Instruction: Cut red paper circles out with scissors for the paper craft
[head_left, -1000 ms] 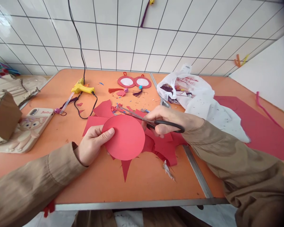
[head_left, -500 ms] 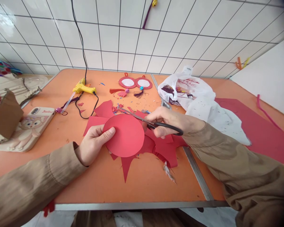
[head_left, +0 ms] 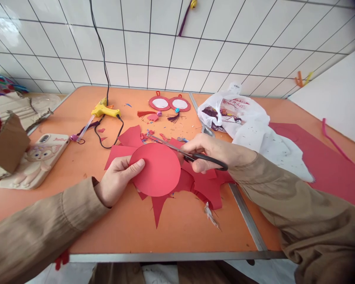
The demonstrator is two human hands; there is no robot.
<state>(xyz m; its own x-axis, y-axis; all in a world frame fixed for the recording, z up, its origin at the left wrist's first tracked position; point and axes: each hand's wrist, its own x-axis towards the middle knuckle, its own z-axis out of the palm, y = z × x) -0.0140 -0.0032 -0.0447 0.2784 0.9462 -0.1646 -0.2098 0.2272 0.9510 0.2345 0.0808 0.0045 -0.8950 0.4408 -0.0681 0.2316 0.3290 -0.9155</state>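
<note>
My left hand (head_left: 121, 173) pinches the left edge of a round red paper disc (head_left: 156, 169), thumb on top. My right hand (head_left: 208, 152) grips a pair of scissors (head_left: 208, 158) with black handles. Their blades point left, just beyond the disc's upper right rim, and look nearly closed. Beneath the disc lie red paper offcuts (head_left: 207, 189), one with a sharp point toward me. Small paper scraps (head_left: 164, 137) are scattered behind the disc. Farther back are two red rings with white centres (head_left: 170, 104), with tassels and small bells near them.
A yellow glue gun (head_left: 106, 109) with a black cord lies at the back left. A phone in a cartoon case (head_left: 37, 159) leans by a cardboard box (head_left: 10, 144). On the right are a white plastic bag (head_left: 251, 114) and a large red sheet (head_left: 328, 169). The orange table (head_left: 112, 232) has a metal edge.
Almost nothing differs. The view has shifted very slightly, and both hands keep the same hold on the disc and the scissors.
</note>
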